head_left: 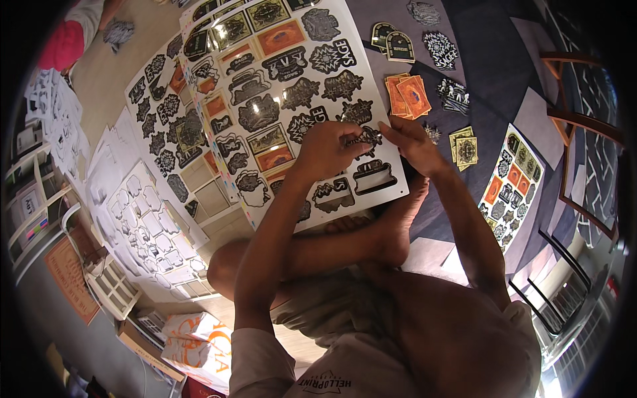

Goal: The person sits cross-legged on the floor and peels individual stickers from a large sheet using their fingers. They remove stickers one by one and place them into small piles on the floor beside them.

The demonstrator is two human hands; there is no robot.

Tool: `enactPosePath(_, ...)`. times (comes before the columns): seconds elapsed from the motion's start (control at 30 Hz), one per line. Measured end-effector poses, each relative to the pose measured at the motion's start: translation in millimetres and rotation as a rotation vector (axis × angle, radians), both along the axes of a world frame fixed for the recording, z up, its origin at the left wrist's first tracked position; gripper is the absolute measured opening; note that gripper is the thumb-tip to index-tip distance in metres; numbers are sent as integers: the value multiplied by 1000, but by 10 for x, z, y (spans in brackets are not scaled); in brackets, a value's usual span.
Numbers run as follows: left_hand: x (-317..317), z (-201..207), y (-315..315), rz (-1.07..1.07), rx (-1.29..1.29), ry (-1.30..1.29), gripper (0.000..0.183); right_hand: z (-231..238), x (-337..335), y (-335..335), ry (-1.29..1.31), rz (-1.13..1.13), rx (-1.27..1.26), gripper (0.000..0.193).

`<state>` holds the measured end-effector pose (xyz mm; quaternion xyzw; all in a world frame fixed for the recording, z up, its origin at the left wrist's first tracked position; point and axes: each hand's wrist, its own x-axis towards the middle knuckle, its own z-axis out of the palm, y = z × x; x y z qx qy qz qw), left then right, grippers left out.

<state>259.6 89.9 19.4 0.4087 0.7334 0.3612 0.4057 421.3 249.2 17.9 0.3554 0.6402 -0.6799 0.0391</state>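
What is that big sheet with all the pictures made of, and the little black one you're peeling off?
The big sheet looks like glossy white sticker paper: it shines and bends slightly. The black sticker between the left hand and right hand seems thin printed paper or vinyl; hard to tell which.

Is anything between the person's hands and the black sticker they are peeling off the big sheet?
Nothing visible. Left hand and right hand both already touch the black sticker at the sticker sheet edge.
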Motion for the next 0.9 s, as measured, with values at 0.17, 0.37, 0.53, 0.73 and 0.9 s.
enactPosePath(0.17, 46, -79, -20, 53, 7, -41, 28, -124, 52, 38, -68, -6, -64, 36)
enactPosePath(0.37, 168, -189, -79, 146, 245, -54, 21, -375, 89, 21, 6, -71, -147, 36)
enactPosePath(0.53, 175, -186, -95, 175, 119, -23, 21, -295, 85, 6, -21, -81, -168, 36)
enactPosePath(0.73, 176, -150, -72, 241, 193, -93, 21, -122, 85, -64, 4, -119, -125, 37)
enactPosePath(0.9, 144, -119, -71, 247, 195, -139, 20, -58, 51, -96, -36, -71, 43, 30)
